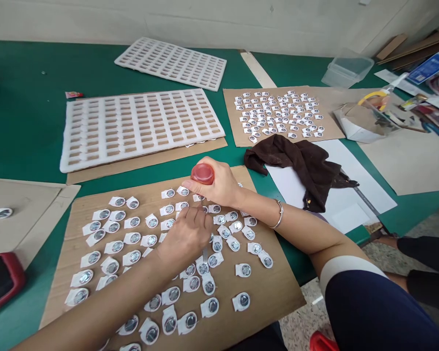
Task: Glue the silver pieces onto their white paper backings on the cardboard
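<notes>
A green worktop [22, 112] is stretching to a pale wall [205, 22] at 12 o'clock. From the hands, the white foam tray [142, 127] is lying at 11 on cardboard, a second foam tray [171, 63] is sitting behind it at 12, and the far cardboard sheet [237, 131] is carrying more small pieces at 1. A dark brown cloth [300, 163] is bunching over white paper [362, 195] at 2; a red-cased phone [3, 282] is resting at 8.

The near cardboard sheet [270, 312] is holding the white-tabbed metal discs [243, 301] in loose rows under and around both hands. Its corner at 4 is reaching over speckled floor [303, 317], where a person's dark-clothed legs [431, 273] are showing at 3. A green strip is separating this sheet from the tray at 11, and wider gaps are opening between discs at 4 than beneath the wrists.

The right hand [219, 184] is gripping a red rounded piece [202, 173], fingers wrapped round it. The left hand [186, 231] is curling just below, among the discs; whether it is pinching anything, I cannot tell.
</notes>
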The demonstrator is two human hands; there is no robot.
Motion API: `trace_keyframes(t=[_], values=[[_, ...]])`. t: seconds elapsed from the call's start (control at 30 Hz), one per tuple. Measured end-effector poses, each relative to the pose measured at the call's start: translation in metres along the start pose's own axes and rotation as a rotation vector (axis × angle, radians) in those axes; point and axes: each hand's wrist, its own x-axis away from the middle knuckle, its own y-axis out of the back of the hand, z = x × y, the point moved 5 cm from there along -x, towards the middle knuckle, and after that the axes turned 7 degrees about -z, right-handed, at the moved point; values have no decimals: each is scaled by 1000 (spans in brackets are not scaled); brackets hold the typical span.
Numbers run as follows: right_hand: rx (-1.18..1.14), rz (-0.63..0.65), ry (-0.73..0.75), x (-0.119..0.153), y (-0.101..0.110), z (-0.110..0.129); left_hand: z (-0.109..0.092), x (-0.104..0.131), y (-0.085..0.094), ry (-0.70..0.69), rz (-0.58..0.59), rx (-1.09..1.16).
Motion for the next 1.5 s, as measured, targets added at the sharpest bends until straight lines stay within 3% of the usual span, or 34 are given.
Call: trace_keyframes(t=[0.93,1.5], values=[[31,-36,-12,-4,5,-3,1,2,-3,9,-46,14],[90,18,-14,-6,11,4,21,-3,4,164,69,330]])
